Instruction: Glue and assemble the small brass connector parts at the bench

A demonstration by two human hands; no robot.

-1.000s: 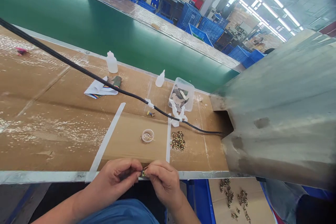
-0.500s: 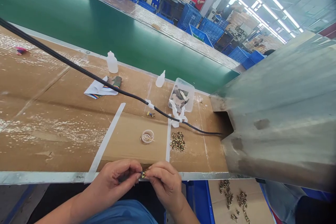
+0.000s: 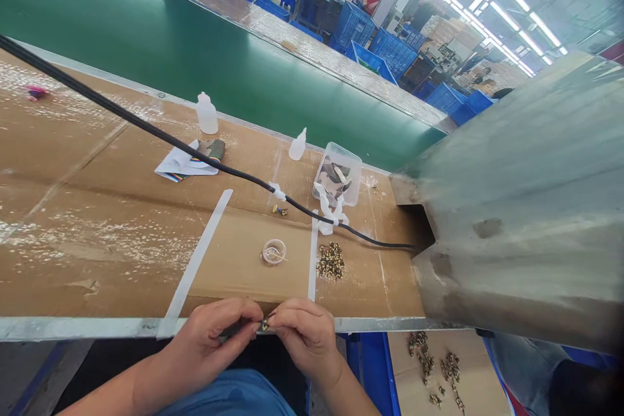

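Observation:
At the table's front edge, a small gold-and-dark metal piece sits between my fingertips; its exact kind is too small to make out. My left hand pinches it from the left. My right hand has thumb and forefinger closed at its other side. Beyond my hands stands a small round clear cup with a thin pale stick in it. A pile of similar gold-and-dark pieces lies to the right of the tape strip.
A black cable crosses the cardboard-covered table. Behind it are two white squeeze bottles and a clear plastic box with cloth. A large metal housing stands right. More pieces lie on cardboard below. A green conveyor runs behind.
Both hands keep the small metal piece pinched in nearly the same place. The view has shifted very slightly; nothing else has visibly moved on the table.

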